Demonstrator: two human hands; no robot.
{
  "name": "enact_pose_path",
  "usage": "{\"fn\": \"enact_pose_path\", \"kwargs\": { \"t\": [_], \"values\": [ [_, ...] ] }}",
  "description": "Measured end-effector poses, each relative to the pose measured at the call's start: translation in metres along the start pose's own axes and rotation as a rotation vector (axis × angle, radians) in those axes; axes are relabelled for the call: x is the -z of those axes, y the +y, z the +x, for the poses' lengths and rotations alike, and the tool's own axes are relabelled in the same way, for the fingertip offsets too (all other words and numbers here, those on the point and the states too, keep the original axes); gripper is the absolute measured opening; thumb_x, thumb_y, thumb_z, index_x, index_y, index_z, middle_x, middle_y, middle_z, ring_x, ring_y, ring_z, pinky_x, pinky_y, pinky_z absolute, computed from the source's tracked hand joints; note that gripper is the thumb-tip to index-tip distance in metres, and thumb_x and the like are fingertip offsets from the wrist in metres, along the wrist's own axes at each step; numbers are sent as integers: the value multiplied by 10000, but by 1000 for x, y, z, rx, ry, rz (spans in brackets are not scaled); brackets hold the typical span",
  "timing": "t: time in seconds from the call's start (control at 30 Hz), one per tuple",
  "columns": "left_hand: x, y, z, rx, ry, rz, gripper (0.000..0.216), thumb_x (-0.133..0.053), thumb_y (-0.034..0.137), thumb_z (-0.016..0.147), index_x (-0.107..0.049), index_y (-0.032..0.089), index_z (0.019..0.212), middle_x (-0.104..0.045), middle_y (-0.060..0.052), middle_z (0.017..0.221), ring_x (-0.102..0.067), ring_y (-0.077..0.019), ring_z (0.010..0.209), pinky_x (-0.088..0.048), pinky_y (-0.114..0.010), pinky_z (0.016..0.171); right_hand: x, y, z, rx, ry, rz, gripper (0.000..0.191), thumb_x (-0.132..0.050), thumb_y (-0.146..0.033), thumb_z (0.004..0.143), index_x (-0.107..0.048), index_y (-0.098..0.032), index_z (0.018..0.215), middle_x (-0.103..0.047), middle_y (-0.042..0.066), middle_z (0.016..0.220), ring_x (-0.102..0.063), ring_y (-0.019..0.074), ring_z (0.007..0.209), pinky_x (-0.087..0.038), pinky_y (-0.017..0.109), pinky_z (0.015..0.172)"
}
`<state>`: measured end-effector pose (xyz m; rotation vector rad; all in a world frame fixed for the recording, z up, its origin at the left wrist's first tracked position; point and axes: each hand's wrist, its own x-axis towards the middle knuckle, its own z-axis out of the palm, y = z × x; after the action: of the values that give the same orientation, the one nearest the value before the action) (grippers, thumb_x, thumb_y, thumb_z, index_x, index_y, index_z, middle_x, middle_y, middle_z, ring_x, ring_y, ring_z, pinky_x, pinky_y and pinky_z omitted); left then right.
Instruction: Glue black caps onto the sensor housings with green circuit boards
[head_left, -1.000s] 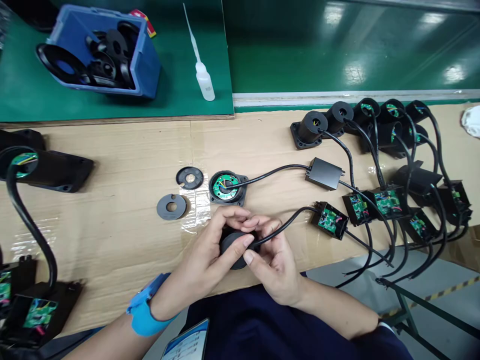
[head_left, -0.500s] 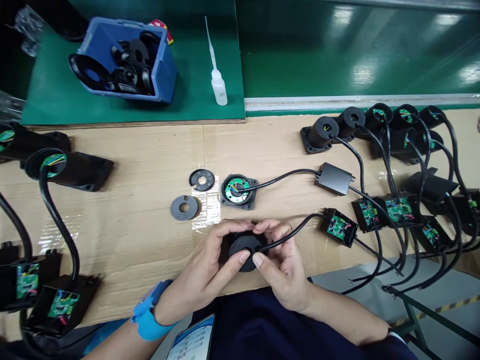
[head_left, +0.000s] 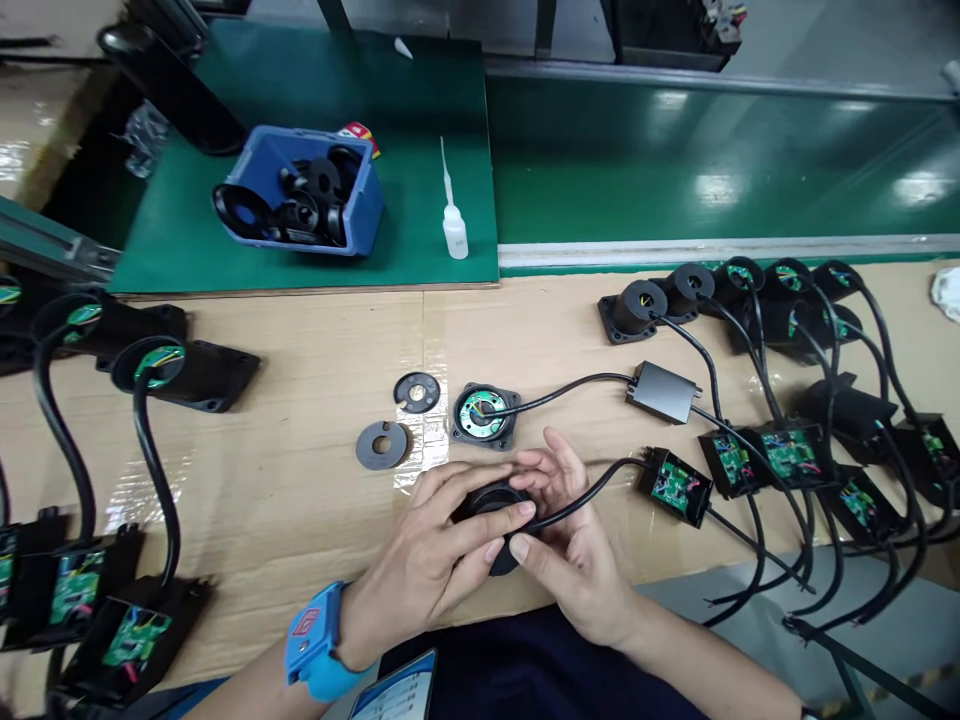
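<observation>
My left hand (head_left: pixel 457 535) lies over a black round housing (head_left: pixel 501 558), its fingers closed across the top and side. My right hand (head_left: pixel 574 550) grips the right side, thumb at the near edge, one finger raised off it. A black cable (head_left: pixel 589 505) runs from the housing to an open black box with a green circuit board (head_left: pixel 675 484). Just beyond my hands stands a square-flanged housing (head_left: pixel 486 416) with a round circuit board inside, wired to a closed black box (head_left: pixel 663 392). Two notched discs, one dark (head_left: pixel 429 392) and one grey (head_left: pixel 367 450), lie to its left.
A blue bin (head_left: pixel 365 215) of black parts and a white dropper bottle (head_left: pixel 454 232) stand on the green mat (head_left: pixel 420 270). Cylinder housings (head_left: pixel 637 308) and cabled boxes crowd the right. More wired cylinders (head_left: pixel 191 372) and boxes (head_left: pixel 135 640) stand left.
The view has tilted up. My left fingers have moved over the housing's top toward the cable. My right index finger has lifted away from the housing.
</observation>
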<state>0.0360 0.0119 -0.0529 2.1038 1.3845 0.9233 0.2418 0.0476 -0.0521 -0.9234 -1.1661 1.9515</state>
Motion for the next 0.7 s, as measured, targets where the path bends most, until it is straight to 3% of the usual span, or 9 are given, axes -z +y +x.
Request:
{"fn": "enact_pose_path", "kwargs": {
  "t": [0.1, 0.17, 0.27, 0.4, 0.53, 0.7],
  "values": [
    [13, -4, 12, 55, 126, 25, 410, -599, 268, 1028, -575, 352, 1429, -635, -89, 1380, -637, -264, 1279, -565, -446, 1054, 5, -1, 1, -29, -24, -18, 904, -770, -353, 964, -204, -422, 1666, -445, 79, 1557, -536, 212, 1298, -500, 385, 1097],
    [23, -10, 27, 102, 235, 56, 513, -667, 243, 987, -471, 299, 1458, -550, -125, 1501, -550, -306, 1431, -510, -506, 1160, 7, 0, 1, -29, -23, -38, 899, -772, -368, 960, -224, -416, 1671, -458, 81, 1546, -538, 221, 1295, -494, 394, 1100],
    [29, -22, 47, 61, 207, 44, 629, -708, 218, 953, -369, 240, 1483, -501, -175, 1585, -483, -347, 1522, -454, -558, 1232, 7, 0, 2, -23, -6, -58, 906, -777, -374, 954, -230, -420, 1675, -486, 79, 1510, -548, 224, 1274, -490, 404, 1105],
    [23, -30, 53, 85, 223, 36, 577, -702, 231, 973, -417, 240, 1475, -694, -120, 1349, -702, -270, 1270, -607, -427, 1052, 6, -2, 2, -37, -25, -49, 888, -770, -355, 965, -235, -477, 1663, -489, 55, 1481, -548, 205, 1282, -475, 399, 1130],
    [15, -24, 45, 135, 315, 105, 499, -738, 279, 967, -500, 240, 1404, -714, -107, 1289, -711, -284, 1231, -607, -450, 1045, 7, -4, 0, -57, -30, -32, 874, -766, -334, 972, -248, -506, 1654, -485, 45, 1486, -541, 201, 1311, -456, 405, 1162],
    [8, -16, 46, 142, 273, 160, 358, -706, 222, 993, -582, 234, 1328, -682, -97, 1314, -679, -240, 1249, -573, -382, 1084, 8, -2, -1, -55, -35, -12, 826, -764, -352, 976, -293, -535, 1630, -500, 15, 1484, -534, 167, 1315, -410, 354, 1208]
  ]
}}
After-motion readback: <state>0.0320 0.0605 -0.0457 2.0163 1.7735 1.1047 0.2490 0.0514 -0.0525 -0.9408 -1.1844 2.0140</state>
